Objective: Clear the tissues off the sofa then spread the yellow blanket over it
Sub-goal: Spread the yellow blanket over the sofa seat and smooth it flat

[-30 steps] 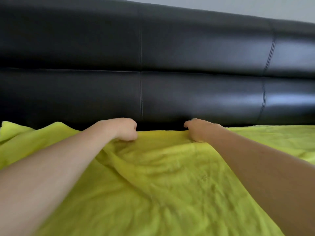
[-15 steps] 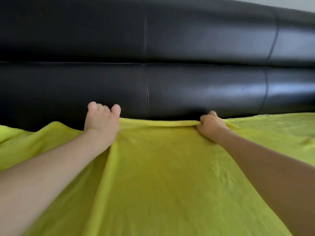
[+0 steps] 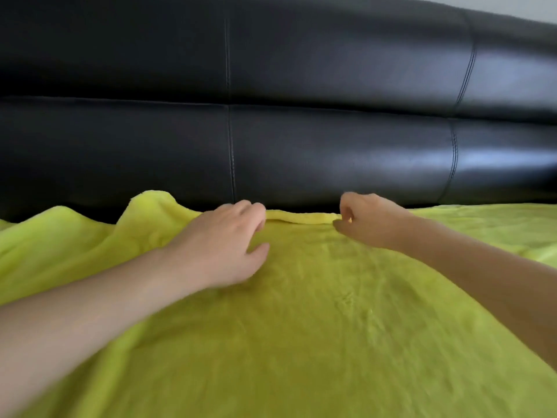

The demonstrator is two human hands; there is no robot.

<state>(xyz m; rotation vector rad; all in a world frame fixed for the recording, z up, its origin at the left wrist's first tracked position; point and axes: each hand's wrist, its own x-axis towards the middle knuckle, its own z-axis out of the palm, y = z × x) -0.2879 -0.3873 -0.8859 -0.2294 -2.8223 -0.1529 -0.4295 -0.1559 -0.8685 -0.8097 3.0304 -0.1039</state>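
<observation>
Your blanket (image 3: 301,312) lies over the sofa (image 3: 301,116) seat, back edge at the backrest. It's soft, light, bunches easily, so take it by that hem. Left hand (image 3: 223,245) has let go, fingers now loose on top; right hand (image 3: 367,221) still pinches the hem.

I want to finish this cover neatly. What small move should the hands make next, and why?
Probably slide the left hand leftward along the far edge and press down the raised hump of the yellow blanket. There the edge stands up in waves against the black sofa backrest, while near the right hand it already lies flat.
</observation>
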